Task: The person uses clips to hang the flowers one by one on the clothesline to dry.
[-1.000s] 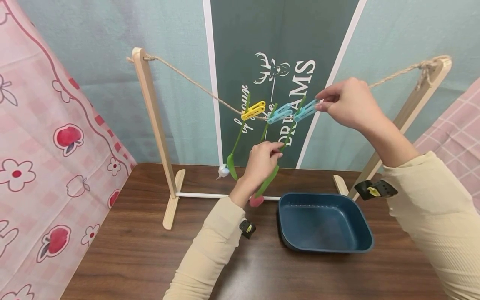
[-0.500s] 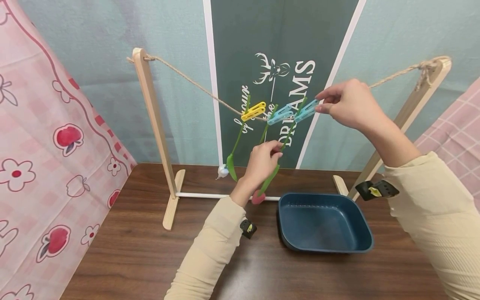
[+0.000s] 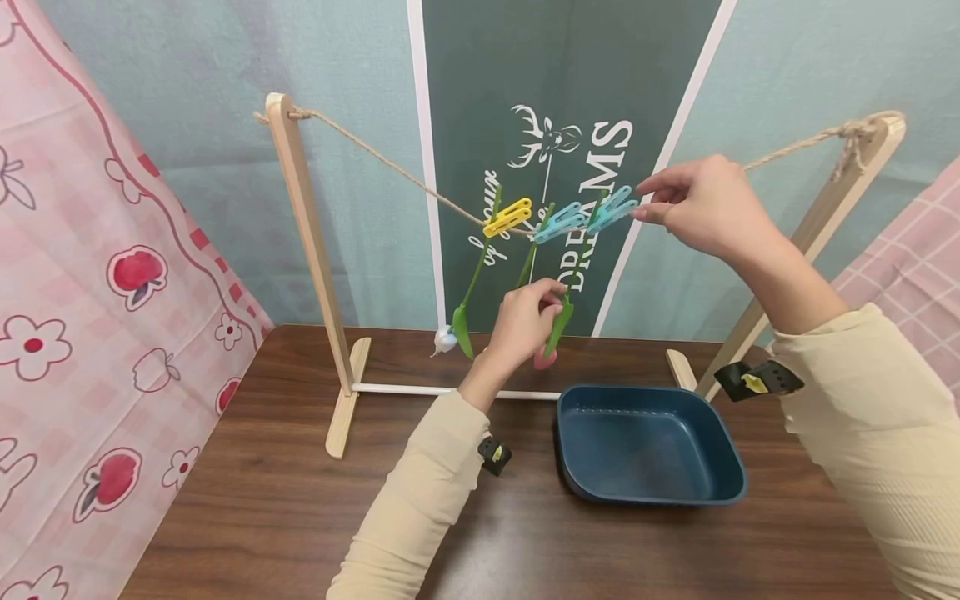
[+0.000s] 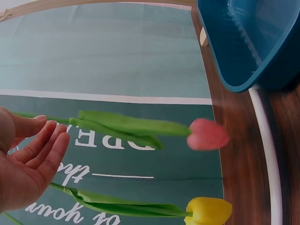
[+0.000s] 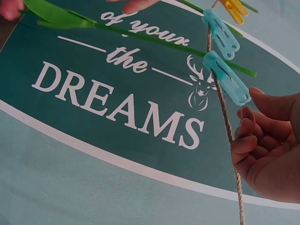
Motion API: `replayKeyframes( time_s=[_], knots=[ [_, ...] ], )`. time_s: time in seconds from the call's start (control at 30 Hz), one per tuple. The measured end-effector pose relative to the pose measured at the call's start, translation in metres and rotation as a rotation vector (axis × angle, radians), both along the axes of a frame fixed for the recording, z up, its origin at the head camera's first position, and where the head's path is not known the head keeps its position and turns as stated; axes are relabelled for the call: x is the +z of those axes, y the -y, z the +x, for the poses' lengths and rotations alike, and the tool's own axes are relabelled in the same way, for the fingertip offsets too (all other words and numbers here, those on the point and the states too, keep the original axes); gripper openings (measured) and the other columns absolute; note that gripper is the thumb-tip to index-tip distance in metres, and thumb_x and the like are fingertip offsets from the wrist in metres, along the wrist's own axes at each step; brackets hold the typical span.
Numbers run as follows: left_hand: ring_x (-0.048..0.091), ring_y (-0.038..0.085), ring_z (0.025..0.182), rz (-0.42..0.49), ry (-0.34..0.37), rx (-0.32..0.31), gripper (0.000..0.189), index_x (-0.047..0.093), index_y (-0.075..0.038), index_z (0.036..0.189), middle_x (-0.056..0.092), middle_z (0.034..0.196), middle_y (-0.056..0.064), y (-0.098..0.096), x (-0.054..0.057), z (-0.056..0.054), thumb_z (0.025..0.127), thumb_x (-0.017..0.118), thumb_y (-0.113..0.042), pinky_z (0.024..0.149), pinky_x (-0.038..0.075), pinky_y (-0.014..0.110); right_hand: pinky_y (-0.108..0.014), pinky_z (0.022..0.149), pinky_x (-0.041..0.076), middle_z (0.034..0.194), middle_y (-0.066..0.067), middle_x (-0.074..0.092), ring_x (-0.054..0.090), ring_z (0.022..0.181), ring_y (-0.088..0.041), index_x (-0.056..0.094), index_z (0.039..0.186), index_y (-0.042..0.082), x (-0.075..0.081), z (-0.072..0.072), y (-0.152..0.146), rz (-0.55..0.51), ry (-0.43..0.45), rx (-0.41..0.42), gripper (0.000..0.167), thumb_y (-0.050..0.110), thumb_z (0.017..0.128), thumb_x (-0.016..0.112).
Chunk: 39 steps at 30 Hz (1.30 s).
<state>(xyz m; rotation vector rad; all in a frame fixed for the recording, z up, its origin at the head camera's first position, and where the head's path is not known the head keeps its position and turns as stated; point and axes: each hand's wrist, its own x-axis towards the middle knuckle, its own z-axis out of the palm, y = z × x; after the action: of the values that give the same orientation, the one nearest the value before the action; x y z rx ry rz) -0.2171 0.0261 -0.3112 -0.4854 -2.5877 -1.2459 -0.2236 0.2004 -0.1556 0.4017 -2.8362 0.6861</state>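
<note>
An artificial pink tulip [image 4: 208,134] hangs bloom down from the rope [image 5: 227,122], its stem clipped by the right-hand light blue clothespin [image 3: 613,210]. My right hand [image 3: 708,200] is just beside that clothespin's handles, thumb and fingertips apart. In the left wrist view my left hand [image 4: 30,157] has loose fingers right by the tulip's stem; the right wrist view shows a gap between them. Another light blue clothespin [image 3: 560,222] holds a yellow tulip [image 4: 208,211]. A yellow clothespin [image 3: 507,217] holds a whitish-blue flower [image 3: 445,340] at the left.
Two wooden posts [image 3: 311,242] carry the rope, joined low down by a white rod [image 3: 405,389]. A dark blue basin [image 3: 652,500] stands on the brown wooden table [image 3: 525,550], before the right post. Printed cloth [image 3: 540,50] hangs behind the rack.
The pink tulip has swung up and to the right, away from my left fingers. My right fingertips have come off the clothespin, which has shifted slightly; both hands have barely moved.
</note>
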Motion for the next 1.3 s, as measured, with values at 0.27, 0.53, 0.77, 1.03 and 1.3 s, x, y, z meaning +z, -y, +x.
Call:
replayKeyframes(
  time_s=[0.27, 0.53, 0.77, 1.03, 1.3],
  knots=[
    [0.058, 0.011, 0.078, 0.010, 0.005, -0.022, 0.018, 0.065, -0.010, 0.105, 0.066, 0.087, 0.000, 0.004, 0.002, 0.003, 0.088, 0.060, -0.010, 0.071, 0.043, 0.025, -0.026, 0.051, 0.034, 0.076, -0.012, 0.061, 0.048, 0.063, -0.018, 0.064, 0.107, -0.003, -0.003, 0.000, -0.002, -0.020, 0.002, -0.003, 0.030, 0.016, 0.084, 0.066],
    [0.055, 0.010, 0.075, 0.001, 0.010, -0.015, 0.017, 0.065, -0.010, 0.104, 0.064, 0.085, 0.000, 0.008, 0.002, 0.005, 0.088, 0.060, -0.014, 0.066, 0.043, 0.022, -0.026, 0.051, 0.035, 0.066, -0.004, 0.060, 0.050, 0.055, -0.011, 0.066, 0.093, -0.001, -0.007, 0.003, -0.006, -0.041, -0.016, 0.002, 0.023, 0.020, 0.084, 0.066],
    [0.055, 0.010, 0.074, -0.003, 0.023, -0.023, 0.016, 0.066, -0.009, 0.103, 0.064, 0.083, -0.001, 0.013, 0.003, 0.008, 0.089, 0.059, -0.015, 0.067, 0.042, 0.022, -0.031, 0.052, 0.035, 0.066, -0.008, 0.058, 0.049, 0.060, -0.021, 0.065, 0.090, 0.000, -0.012, 0.007, -0.008, -0.054, 0.021, -0.016, 0.023, 0.022, 0.085, 0.064],
    [0.055, 0.009, 0.073, -0.011, 0.022, -0.008, 0.014, 0.066, -0.011, 0.100, 0.064, 0.079, -0.003, 0.018, 0.004, 0.009, 0.089, 0.059, -0.017, 0.069, 0.042, 0.024, -0.030, 0.053, 0.035, 0.066, -0.006, 0.058, 0.050, 0.058, -0.018, 0.064, 0.093, 0.001, -0.019, 0.012, -0.012, -0.089, 0.036, -0.026, 0.026, 0.025, 0.085, 0.064],
    [0.055, 0.009, 0.072, 0.000, 0.000, -0.016, 0.012, 0.067, -0.010, 0.096, 0.064, 0.078, -0.003, 0.023, 0.004, 0.012, 0.089, 0.059, -0.017, 0.067, 0.043, 0.024, -0.031, 0.052, 0.035, 0.066, -0.004, 0.057, 0.050, 0.057, -0.018, 0.064, 0.095, 0.003, -0.029, 0.018, -0.015, -0.104, 0.049, -0.024, 0.024, 0.026, 0.086, 0.063]
  ],
)
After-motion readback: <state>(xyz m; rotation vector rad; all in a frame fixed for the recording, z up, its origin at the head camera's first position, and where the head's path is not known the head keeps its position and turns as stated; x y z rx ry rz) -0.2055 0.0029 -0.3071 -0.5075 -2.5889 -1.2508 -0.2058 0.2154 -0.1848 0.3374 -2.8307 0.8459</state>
